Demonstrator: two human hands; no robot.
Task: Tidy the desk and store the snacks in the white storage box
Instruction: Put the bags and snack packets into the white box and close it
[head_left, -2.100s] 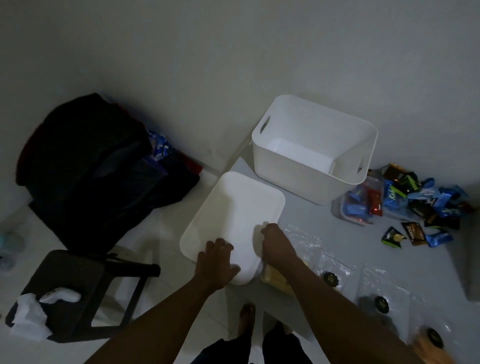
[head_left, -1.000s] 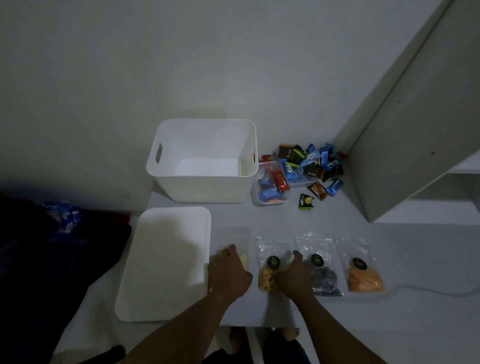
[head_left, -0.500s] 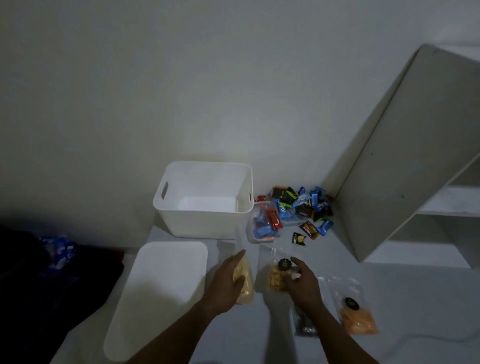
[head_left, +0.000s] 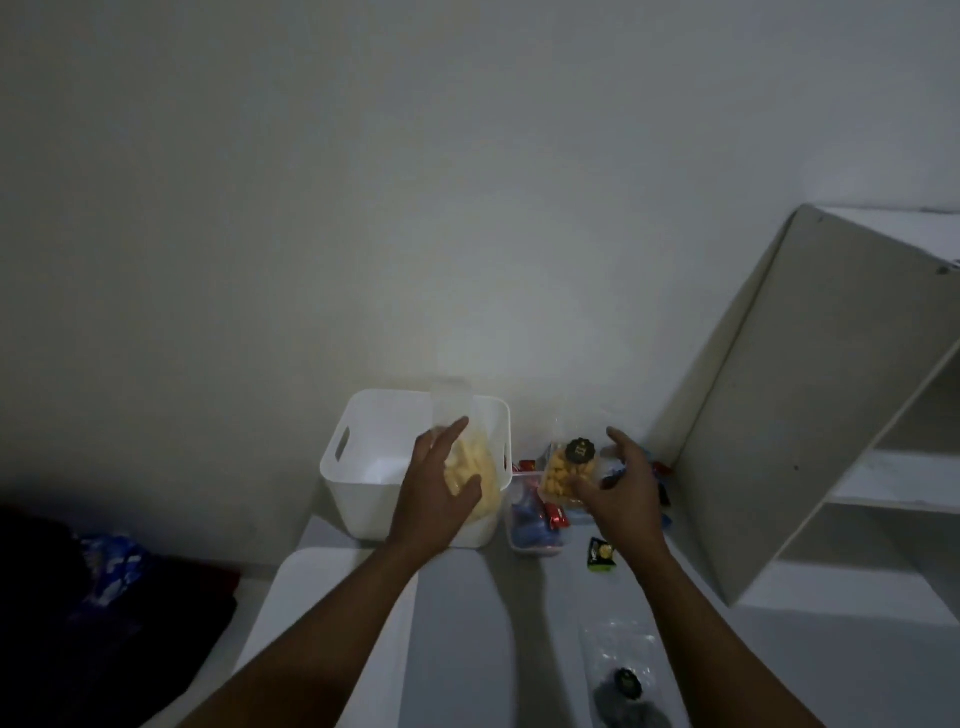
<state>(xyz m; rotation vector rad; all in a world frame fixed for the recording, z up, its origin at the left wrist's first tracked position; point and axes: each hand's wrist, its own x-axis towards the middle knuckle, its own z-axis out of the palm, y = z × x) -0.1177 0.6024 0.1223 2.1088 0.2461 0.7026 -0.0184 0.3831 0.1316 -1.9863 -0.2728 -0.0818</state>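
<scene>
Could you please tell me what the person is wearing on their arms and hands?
Nothing that shows. The left hand and right hand have no gloves. The left forearm and right forearm are bare down to the picture's lower edge, with no sleeve or cuff in view. No watch, bracelet or ring is visible, though the dim light could hide a thin one.

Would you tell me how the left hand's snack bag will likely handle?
Probably floppy: the snack bag is thin clear film, its empty top standing loose above the left hand. Likely light, being partly filled; the yellow pieces may crush.
</scene>
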